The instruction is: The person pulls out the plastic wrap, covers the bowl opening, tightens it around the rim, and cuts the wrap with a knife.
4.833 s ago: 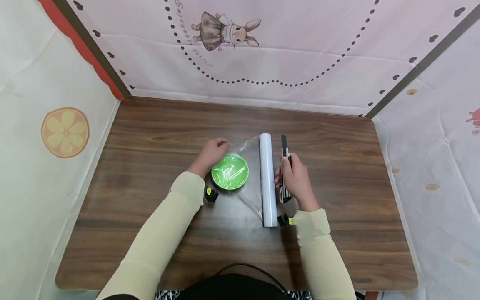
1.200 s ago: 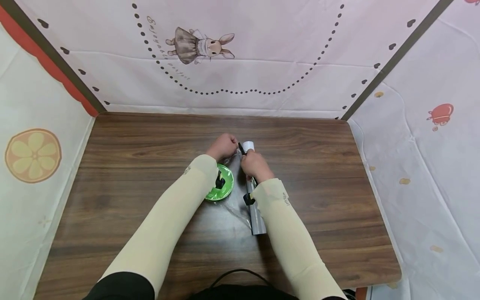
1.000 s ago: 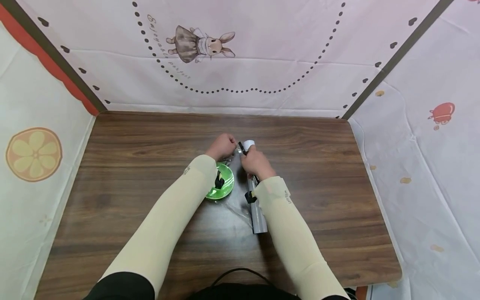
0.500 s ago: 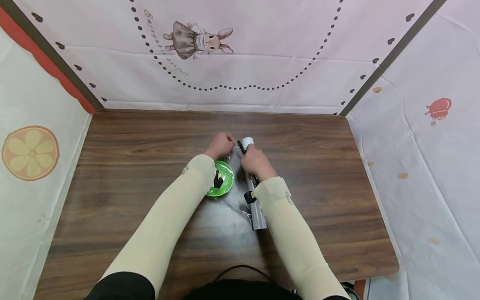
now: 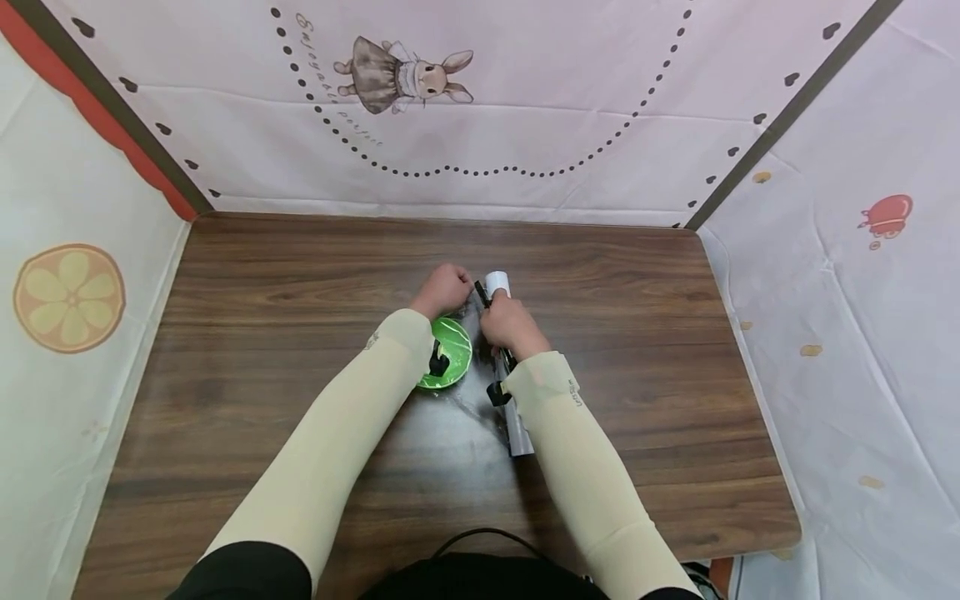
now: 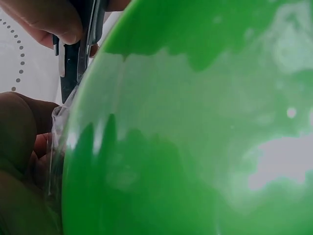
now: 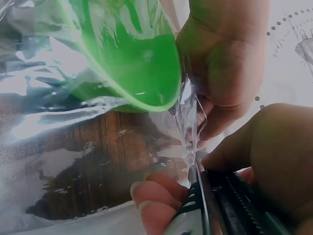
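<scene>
A green bowl sits on the table under a sheet of clear cling film. Just past its far rim, my left hand pinches a bunched strand of the film, seen taut in the right wrist view. My right hand grips a black-and-white utility knife with its blade right at that strand. Beneath the right hand lies the white film roll, partly hidden by hand and sleeve. The film spans from bowl to roll. My left forearm covers part of the bowl in the head view.
A brown wooden table carries everything. Patterned cloth walls close in its back and sides. A black cable curves at the front edge by my body. Each wrist wears a small black camera.
Since the earliest frame, my right hand has brought the knife left over the roll to the film, and my left hand has taken hold of the film. Over the last second both hands hardly move.
</scene>
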Tool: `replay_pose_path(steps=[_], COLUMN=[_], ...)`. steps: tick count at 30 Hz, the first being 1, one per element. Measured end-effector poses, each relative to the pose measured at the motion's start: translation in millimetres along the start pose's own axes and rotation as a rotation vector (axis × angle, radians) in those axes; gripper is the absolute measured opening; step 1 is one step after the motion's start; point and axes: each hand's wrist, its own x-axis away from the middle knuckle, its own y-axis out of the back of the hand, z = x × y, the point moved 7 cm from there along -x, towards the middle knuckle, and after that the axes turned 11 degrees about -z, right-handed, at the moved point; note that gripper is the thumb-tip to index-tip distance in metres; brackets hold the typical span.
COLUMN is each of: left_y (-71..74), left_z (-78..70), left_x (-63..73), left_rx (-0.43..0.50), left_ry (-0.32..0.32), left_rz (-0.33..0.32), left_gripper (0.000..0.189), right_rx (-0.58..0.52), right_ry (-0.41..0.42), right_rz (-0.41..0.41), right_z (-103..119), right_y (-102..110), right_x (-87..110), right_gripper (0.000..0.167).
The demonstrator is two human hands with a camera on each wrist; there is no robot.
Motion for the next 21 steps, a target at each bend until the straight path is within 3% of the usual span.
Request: replay_pose_path(steps=[21], left_y=[-6.6], left_z=[1.0], left_x=[-0.5], left_rx=[-0.041], left_ry=[-0.054], left_rz=[0.095], left_gripper=[0.023], right_rx=[-0.044], right_ry=[0.039], right_rz=[-0.022], right_z=[-0.1], right_y=[-3.5], right_x=[-3.5], right_gripper=[0.030])
